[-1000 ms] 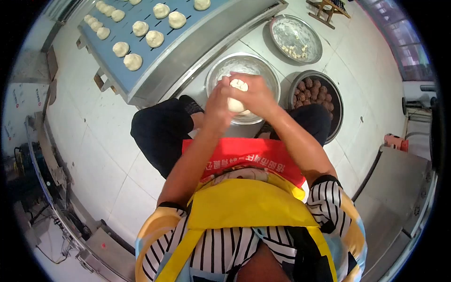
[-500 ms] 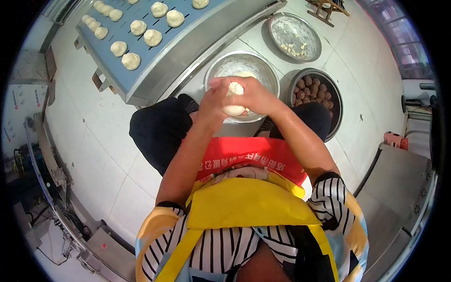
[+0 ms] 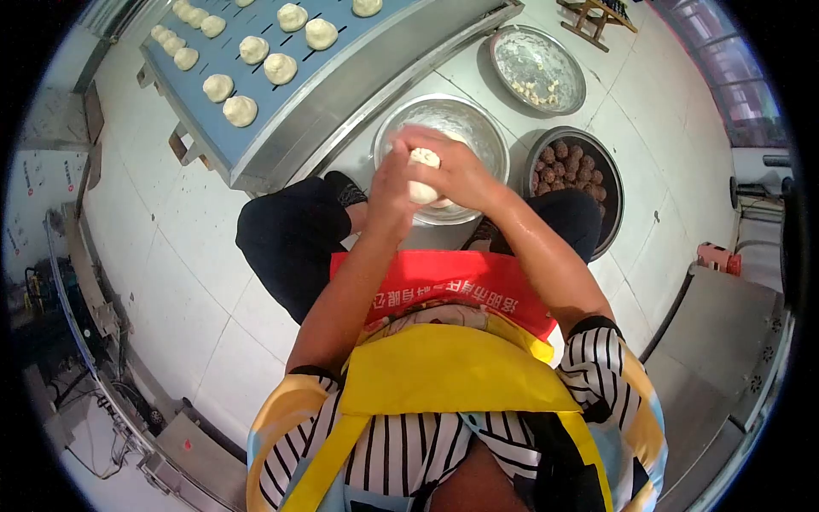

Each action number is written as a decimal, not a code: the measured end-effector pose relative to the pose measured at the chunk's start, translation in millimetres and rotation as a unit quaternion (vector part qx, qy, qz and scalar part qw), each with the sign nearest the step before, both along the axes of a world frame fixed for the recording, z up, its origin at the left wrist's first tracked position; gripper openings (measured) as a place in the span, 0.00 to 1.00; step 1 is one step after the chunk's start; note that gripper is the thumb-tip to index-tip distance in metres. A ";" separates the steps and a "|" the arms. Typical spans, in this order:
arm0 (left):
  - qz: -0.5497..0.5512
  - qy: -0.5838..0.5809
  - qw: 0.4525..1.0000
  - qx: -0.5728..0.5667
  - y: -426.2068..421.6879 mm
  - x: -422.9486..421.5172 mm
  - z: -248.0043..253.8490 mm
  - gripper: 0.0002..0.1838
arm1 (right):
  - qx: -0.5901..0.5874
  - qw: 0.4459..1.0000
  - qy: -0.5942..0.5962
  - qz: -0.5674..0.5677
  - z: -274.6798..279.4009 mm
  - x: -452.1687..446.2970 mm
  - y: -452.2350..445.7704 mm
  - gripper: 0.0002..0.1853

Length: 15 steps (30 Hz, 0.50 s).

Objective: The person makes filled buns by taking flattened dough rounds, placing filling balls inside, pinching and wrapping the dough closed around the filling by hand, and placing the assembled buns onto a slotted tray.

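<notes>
Both my hands are closed around a pale dough bun, held above a steel bowl. My left hand wraps its near left side. My right hand grips it from the right, with fingers reaching across the top toward the left hand. A pinched knob of dough sticks up between the thumbs and fingers. Part of the bun is hidden by the fingers, and the fingertips at the top are blurred. More pale dough shows in the floury bowl, partly covered by my hands.
A blue slotted tray in a metal frame carries several shaped buns at upper left. To the right stand a dark tub of brown filling balls and a floury pan with dough scraps. A wooden stool is farther back.
My hands have shifted slightly left and turned around the bun, and the left fingers have drawn in. Less of the bun shows now. The trays and bowls stay in place.
</notes>
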<state>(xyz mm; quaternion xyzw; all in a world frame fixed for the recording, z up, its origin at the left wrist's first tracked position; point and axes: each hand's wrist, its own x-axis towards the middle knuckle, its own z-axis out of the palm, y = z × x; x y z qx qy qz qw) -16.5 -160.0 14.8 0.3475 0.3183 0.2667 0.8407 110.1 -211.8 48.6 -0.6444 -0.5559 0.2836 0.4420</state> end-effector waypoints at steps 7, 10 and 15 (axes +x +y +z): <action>0.076 0.089 0.971 0.207 11.6 5.7 -23.8 0.25 | 0.039 0.933 -0.354 -0.052 18.5 -0.6 -10.7 0.23; 0.098 0.101 0.960 0.241 10.8 7.3 -24.3 0.24 | 0.093 0.921 -0.376 -0.051 6.8 0.1 -5.9 0.17; 0.028 0.066 0.992 -0.101 28.7 -7.0 4.5 0.36 | 0.161 0.923 -0.346 0.050 11.1 12.3 -6.1 0.13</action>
